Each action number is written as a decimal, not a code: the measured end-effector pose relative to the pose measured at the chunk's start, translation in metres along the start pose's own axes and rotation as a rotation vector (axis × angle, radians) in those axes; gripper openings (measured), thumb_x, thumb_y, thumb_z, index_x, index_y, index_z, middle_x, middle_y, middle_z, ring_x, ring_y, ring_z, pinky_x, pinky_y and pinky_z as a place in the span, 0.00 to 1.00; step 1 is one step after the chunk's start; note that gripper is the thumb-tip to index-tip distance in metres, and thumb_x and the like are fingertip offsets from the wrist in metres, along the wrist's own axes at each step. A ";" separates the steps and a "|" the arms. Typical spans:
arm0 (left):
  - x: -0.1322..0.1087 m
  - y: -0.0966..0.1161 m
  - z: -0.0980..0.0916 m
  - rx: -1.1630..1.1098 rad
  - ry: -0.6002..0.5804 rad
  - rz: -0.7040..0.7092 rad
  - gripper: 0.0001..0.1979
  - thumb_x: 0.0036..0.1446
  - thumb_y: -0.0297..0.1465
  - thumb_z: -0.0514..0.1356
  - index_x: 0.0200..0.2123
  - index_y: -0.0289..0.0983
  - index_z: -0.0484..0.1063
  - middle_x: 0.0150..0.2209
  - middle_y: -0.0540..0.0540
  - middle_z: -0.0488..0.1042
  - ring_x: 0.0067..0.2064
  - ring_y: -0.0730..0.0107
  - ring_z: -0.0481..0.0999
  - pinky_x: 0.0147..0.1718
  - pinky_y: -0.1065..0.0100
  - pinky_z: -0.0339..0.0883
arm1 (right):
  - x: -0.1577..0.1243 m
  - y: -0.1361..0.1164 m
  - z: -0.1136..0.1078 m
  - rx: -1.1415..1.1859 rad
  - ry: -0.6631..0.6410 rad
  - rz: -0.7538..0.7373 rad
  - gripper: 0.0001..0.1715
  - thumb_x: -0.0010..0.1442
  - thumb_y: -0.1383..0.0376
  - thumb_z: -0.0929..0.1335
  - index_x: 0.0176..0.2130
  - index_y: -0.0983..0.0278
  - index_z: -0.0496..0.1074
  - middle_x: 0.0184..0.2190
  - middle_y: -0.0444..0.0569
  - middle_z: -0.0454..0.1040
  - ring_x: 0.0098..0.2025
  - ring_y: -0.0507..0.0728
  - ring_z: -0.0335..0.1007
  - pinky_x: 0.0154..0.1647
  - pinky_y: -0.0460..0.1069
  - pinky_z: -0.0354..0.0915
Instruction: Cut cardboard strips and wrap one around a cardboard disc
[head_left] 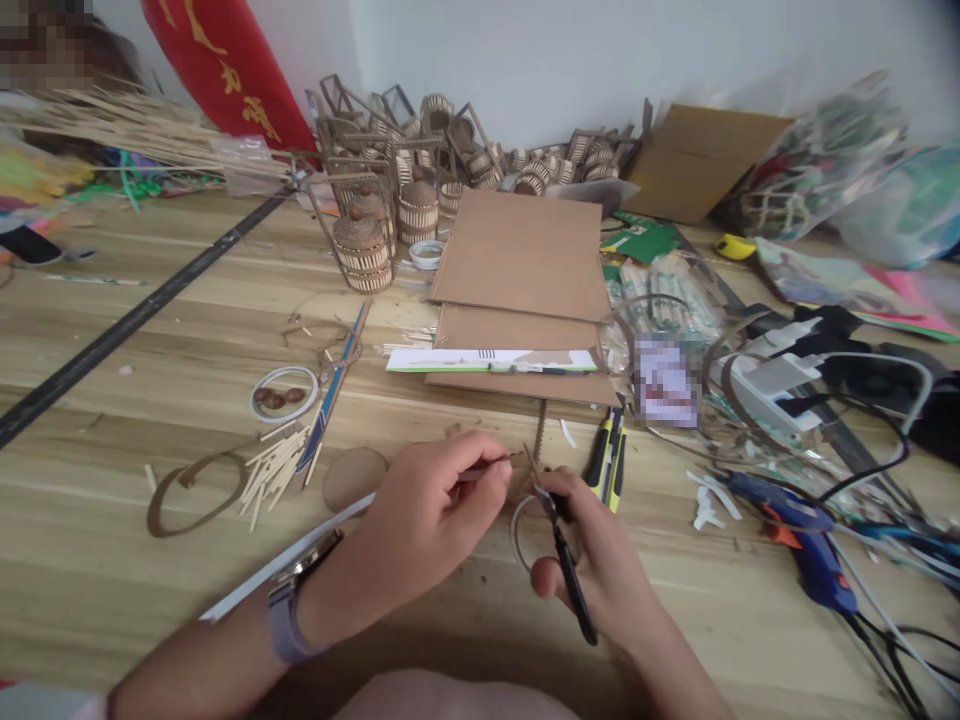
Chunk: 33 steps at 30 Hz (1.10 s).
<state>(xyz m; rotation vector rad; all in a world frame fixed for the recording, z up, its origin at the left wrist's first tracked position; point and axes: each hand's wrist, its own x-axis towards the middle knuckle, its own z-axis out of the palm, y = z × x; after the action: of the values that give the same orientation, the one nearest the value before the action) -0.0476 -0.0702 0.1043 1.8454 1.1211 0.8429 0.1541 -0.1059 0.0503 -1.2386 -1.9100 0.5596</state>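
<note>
My left hand (442,510), with a watch on its wrist, is closed in a pinch on a thin dark brown strip (486,466). Just to its right, my right hand (600,550) grips black-handled scissors (564,570), their blades pointing up close to the left fingertips. A pale ring (517,530) shows beside the scissors; whether the right hand touches it I cannot tell. A long white strip (292,552) runs behind my left wrist and hand. Beyond the right hand lies a yellow-and-black utility knife (607,460).
Brown cardboard sheets (525,250) lie ahead, near small slatted baskets (363,250). On the left are cut sticks (274,470), a white ring (259,400) around brown pieces, and a cardboard disc (352,478). A blue glue gun (814,560) and cables occupy the right.
</note>
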 end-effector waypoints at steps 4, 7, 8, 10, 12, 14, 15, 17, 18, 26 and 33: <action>-0.003 -0.001 0.004 0.082 -0.038 0.084 0.09 0.66 0.33 0.53 0.37 0.39 0.72 0.29 0.52 0.75 0.29 0.73 0.73 0.28 0.73 0.63 | -0.002 -0.001 0.003 0.023 -0.040 0.019 0.28 0.53 0.44 0.73 0.45 0.59 0.69 0.31 0.45 0.72 0.29 0.55 0.69 0.29 0.47 0.66; -0.005 -0.002 0.005 0.108 -0.050 0.110 0.09 0.66 0.32 0.53 0.36 0.40 0.72 0.29 0.52 0.74 0.30 0.73 0.72 0.28 0.72 0.62 | -0.003 -0.001 0.004 0.034 -0.027 -0.002 0.28 0.52 0.46 0.74 0.46 0.58 0.70 0.30 0.43 0.71 0.28 0.54 0.68 0.27 0.47 0.65; -0.005 -0.003 0.006 0.109 -0.051 0.115 0.09 0.66 0.32 0.53 0.36 0.40 0.72 0.28 0.52 0.73 0.29 0.73 0.72 0.28 0.72 0.62 | -0.003 -0.002 0.004 0.033 -0.019 -0.011 0.27 0.52 0.46 0.74 0.46 0.58 0.70 0.29 0.43 0.70 0.27 0.54 0.68 0.27 0.46 0.65; -0.006 -0.003 0.007 0.109 -0.054 0.124 0.08 0.66 0.31 0.53 0.36 0.40 0.71 0.28 0.52 0.73 0.30 0.73 0.71 0.28 0.73 0.61 | -0.002 -0.002 0.004 0.023 -0.006 -0.025 0.26 0.53 0.47 0.73 0.45 0.58 0.70 0.29 0.42 0.70 0.27 0.54 0.68 0.26 0.46 0.65; -0.006 -0.003 0.007 0.107 -0.061 0.133 0.07 0.66 0.30 0.53 0.36 0.39 0.71 0.29 0.52 0.73 0.30 0.73 0.71 0.29 0.73 0.61 | -0.002 -0.002 0.005 0.008 0.008 -0.036 0.25 0.54 0.46 0.72 0.45 0.58 0.70 0.28 0.42 0.70 0.27 0.54 0.67 0.26 0.46 0.65; -0.005 -0.003 0.007 0.102 -0.067 0.140 0.07 0.65 0.29 0.53 0.36 0.39 0.70 0.29 0.52 0.72 0.31 0.73 0.71 0.30 0.73 0.61 | -0.003 -0.002 0.005 0.008 0.016 -0.047 0.25 0.55 0.45 0.72 0.45 0.58 0.70 0.28 0.42 0.70 0.27 0.53 0.67 0.25 0.45 0.64; -0.005 -0.002 0.007 0.097 -0.069 0.143 0.07 0.65 0.29 0.53 0.36 0.39 0.70 0.29 0.52 0.72 0.31 0.73 0.70 0.30 0.73 0.61 | -0.003 -0.001 0.006 0.014 0.017 -0.054 0.26 0.55 0.44 0.71 0.45 0.57 0.70 0.28 0.43 0.70 0.27 0.54 0.67 0.25 0.45 0.65; -0.005 -0.002 0.007 0.088 -0.075 0.149 0.07 0.65 0.28 0.53 0.35 0.39 0.70 0.28 0.53 0.71 0.31 0.72 0.69 0.30 0.73 0.61 | -0.004 0.000 0.006 0.024 0.013 -0.055 0.27 0.55 0.43 0.70 0.46 0.58 0.70 0.29 0.43 0.71 0.27 0.54 0.68 0.25 0.45 0.65; -0.005 -0.001 0.007 0.083 -0.077 0.150 0.07 0.65 0.28 0.53 0.35 0.39 0.70 0.28 0.53 0.70 0.31 0.72 0.69 0.30 0.73 0.61 | -0.004 0.000 0.006 0.025 0.014 -0.055 0.28 0.55 0.42 0.69 0.45 0.58 0.70 0.29 0.44 0.71 0.27 0.54 0.68 0.25 0.46 0.65; -0.005 -0.002 0.009 0.053 -0.078 0.153 0.07 0.65 0.27 0.53 0.34 0.39 0.69 0.27 0.53 0.70 0.30 0.73 0.68 0.30 0.73 0.60 | -0.002 -0.003 0.005 0.001 0.056 -0.074 0.28 0.56 0.39 0.67 0.41 0.59 0.70 0.25 0.43 0.70 0.23 0.52 0.65 0.21 0.44 0.63; -0.004 0.001 0.008 0.022 -0.110 0.124 0.07 0.65 0.27 0.53 0.35 0.39 0.70 0.27 0.54 0.70 0.29 0.75 0.68 0.28 0.75 0.60 | -0.002 -0.006 0.006 -0.044 0.078 -0.069 0.28 0.58 0.40 0.66 0.38 0.61 0.73 0.20 0.41 0.67 0.20 0.52 0.64 0.18 0.45 0.61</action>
<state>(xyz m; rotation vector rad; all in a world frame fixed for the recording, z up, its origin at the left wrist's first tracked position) -0.0417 -0.0769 0.1012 1.9706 0.9592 0.7915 0.1464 -0.1101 0.0501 -1.2001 -1.9010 0.4296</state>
